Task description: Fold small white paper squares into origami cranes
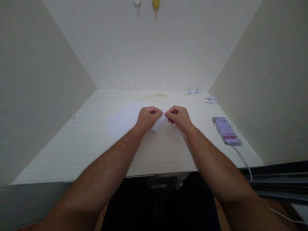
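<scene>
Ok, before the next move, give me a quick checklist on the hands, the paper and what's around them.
1. Left hand has a grip: ok, thumb and fingers pinch the small white paper.
2. Right hand has a grip: ok, pinching the same piece near its upper right.
3. Edges lined up under the fingertips: cannot tell, the fingers cover them.
4. Loose white paper out of the way: ok, flat to the left of the hands.
5. Folded paper figures apart from the hands: ok, near the far right corner.
6. Phone untouched: ok, right of the right forearm.
</scene>
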`<state>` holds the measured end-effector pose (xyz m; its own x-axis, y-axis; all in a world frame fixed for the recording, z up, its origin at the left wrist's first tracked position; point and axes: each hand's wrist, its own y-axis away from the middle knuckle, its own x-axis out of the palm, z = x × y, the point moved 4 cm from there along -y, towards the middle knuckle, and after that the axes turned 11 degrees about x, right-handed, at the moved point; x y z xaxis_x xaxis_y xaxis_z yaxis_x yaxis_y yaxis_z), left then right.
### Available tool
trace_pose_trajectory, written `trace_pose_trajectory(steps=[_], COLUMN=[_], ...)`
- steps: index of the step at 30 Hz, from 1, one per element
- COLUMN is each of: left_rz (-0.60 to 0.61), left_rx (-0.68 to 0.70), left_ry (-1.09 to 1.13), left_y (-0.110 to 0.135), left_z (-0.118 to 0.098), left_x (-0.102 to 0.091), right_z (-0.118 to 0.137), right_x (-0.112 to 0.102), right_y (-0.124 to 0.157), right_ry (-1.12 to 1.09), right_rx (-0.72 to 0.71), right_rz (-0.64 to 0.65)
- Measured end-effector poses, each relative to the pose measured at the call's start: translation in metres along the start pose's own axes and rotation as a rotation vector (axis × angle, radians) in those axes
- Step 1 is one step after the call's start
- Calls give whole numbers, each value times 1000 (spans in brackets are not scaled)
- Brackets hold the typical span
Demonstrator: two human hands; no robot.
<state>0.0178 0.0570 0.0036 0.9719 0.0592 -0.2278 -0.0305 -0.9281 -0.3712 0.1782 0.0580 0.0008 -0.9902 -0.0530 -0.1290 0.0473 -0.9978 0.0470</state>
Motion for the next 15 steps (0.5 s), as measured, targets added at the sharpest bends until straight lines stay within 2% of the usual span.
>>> trace_pose_trajectory(steps=[15], left_rz=[16], left_rx=[6], left_ry=[-11], left_y=[1], left_z=[-4], left_x=[0], right_z=[5], right_x=[3], right_y=[3], right_ry=[-33], right_rx=[-23], right_rz=[4])
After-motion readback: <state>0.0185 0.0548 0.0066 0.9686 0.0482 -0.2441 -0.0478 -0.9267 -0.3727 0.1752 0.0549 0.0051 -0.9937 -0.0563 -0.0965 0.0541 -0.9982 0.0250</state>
